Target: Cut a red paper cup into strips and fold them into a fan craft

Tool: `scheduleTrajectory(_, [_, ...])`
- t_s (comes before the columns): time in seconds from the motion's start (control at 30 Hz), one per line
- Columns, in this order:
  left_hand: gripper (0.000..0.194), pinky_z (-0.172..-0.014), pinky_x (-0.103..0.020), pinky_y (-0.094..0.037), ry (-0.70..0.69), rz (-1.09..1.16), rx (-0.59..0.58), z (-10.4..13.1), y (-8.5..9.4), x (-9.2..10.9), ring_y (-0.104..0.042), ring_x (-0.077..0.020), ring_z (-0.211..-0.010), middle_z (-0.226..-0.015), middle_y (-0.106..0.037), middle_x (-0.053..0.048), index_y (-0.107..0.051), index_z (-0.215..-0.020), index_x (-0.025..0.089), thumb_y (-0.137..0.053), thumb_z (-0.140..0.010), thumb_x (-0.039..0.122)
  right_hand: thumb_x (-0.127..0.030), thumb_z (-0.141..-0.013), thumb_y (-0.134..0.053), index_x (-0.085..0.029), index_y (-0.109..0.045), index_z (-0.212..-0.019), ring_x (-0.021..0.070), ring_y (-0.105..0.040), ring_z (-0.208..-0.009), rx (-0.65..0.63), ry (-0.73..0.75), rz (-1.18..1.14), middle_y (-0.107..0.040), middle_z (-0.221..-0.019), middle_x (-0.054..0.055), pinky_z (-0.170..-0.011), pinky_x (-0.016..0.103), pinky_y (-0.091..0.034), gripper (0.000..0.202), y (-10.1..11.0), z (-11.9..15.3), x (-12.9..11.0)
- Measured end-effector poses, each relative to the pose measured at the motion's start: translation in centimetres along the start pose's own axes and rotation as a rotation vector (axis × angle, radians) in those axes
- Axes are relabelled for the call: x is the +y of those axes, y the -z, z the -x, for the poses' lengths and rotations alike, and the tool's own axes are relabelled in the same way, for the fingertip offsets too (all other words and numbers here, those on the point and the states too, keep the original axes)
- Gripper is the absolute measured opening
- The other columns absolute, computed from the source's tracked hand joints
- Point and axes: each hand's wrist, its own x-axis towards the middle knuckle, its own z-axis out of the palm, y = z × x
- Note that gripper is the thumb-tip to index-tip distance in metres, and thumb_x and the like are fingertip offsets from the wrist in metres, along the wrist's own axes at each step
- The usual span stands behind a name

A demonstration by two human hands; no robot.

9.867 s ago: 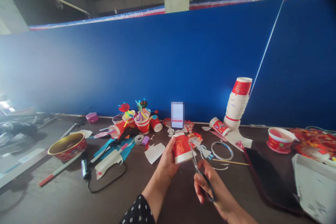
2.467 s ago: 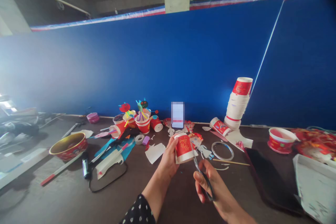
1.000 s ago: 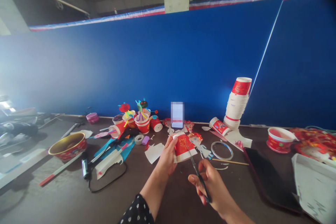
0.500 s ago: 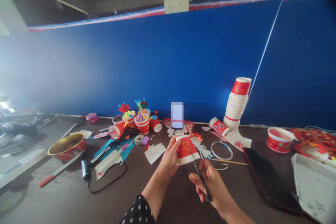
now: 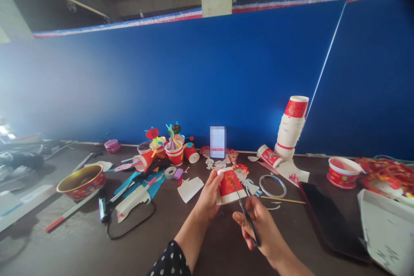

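Note:
A red paper piece with white edges and gold markings point(image 5: 227, 184) is pinched at its left side by my left hand point(image 5: 211, 194). My right hand point(image 5: 258, 224) is closed round the handles of dark scissors point(image 5: 248, 217), whose blades reach up to the paper's right part. How far the blades are parted is too small to tell. White paper scraps point(image 5: 215, 164) lie just beyond the paper, and a phone point(image 5: 217, 142) stands upright behind them.
Decorated red cups point(image 5: 174, 155) stand at the back left, near a gold-rimmed bowl point(image 5: 80, 181) and a corded tool point(image 5: 102, 207). On the right are a tall cup stack point(image 5: 289, 127), a tape ring point(image 5: 273, 186), a thin stick point(image 5: 283, 200) and a black tray point(image 5: 333, 220).
The view has shifted very slightly. Both hands keep their grips, and the scissors and red paper are nearly where they were.

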Motion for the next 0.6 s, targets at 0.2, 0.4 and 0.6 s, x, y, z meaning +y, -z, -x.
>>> scheduleTrajectory(0.2, [0.027, -0.071, -0.029, -0.049, 0.02, -0.027, 0.009, -0.08, 0.11, -0.39, -0.063, -0.0171, -0.072, -0.079, -0.064, -0.001, -0.053, -0.086, 0.02, -0.07, -0.072, 0.035, -0.064, -0.061, -0.065, -0.024, -0.029, -0.075, 0.0058, -0.039, -0.029, 0.031, 0.022, -0.006, -0.048, -0.042, -0.011, -0.032, 0.017, -0.028, 0.056, 0.08, -0.19, -0.06])
scheduleTrajectory(0.4, [0.028, -0.073, -0.03, -0.048, 0.031, -0.054, 0.011, -0.11, 0.07, -0.57, -0.062, -0.0177, -0.075, -0.085, -0.065, -0.004, -0.054, -0.086, 0.018, -0.071, -0.071, 0.036, -0.063, -0.061, -0.066, -0.024, -0.032, -0.076, 0.0054, -0.039, -0.03, 0.033, 0.038, -0.025, -0.047, -0.043, -0.011, -0.031, 0.017, -0.028, 0.054, 0.11, -0.23, -0.08])
scheduleTrajectory(0.6, [0.029, -0.073, -0.03, -0.048, 0.018, -0.059, 0.007, -0.24, 0.13, -0.62, -0.063, -0.0185, -0.076, -0.085, -0.065, -0.004, -0.054, -0.086, 0.018, -0.071, -0.071, 0.037, -0.063, -0.062, -0.066, -0.024, -0.03, -0.074, 0.0047, -0.037, -0.028, 0.042, 0.033, -0.016, -0.046, -0.041, -0.012, -0.029, 0.016, -0.027, 0.054, 0.21, -0.22, -0.42])
